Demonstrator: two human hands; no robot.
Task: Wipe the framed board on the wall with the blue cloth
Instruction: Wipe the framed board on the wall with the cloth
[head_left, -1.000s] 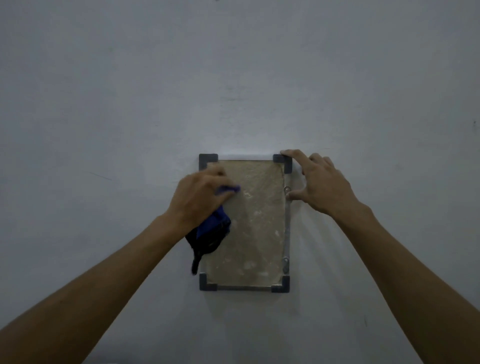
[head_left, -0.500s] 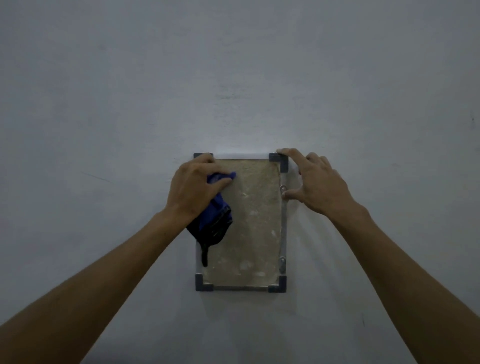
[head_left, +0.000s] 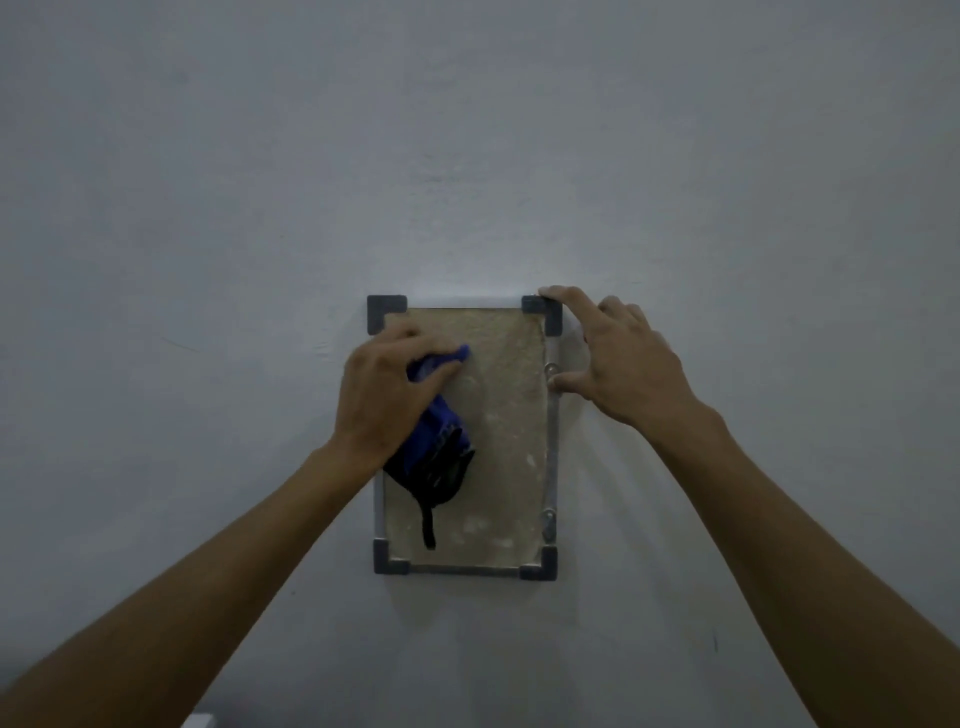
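A small framed board (head_left: 506, 441) hangs on the wall, with a beige smudged panel, a metal rim and dark corner caps. My left hand (head_left: 387, 392) grips a bunched blue cloth (head_left: 434, 452) and presses it against the upper left part of the panel; a dark strap of the cloth dangles down over the panel. My right hand (head_left: 621, 364) steadies the frame at its upper right, with the forefinger on the top right corner cap and the thumb against the right rim.
The pale grey wall (head_left: 467, 156) fills the whole view around the board. A small white object (head_left: 200, 721) peeks in at the bottom edge, left of centre.
My left hand with the cloth went up to the top left corner, then came down a little and to the right. The right hand has kept its hold on the frame.
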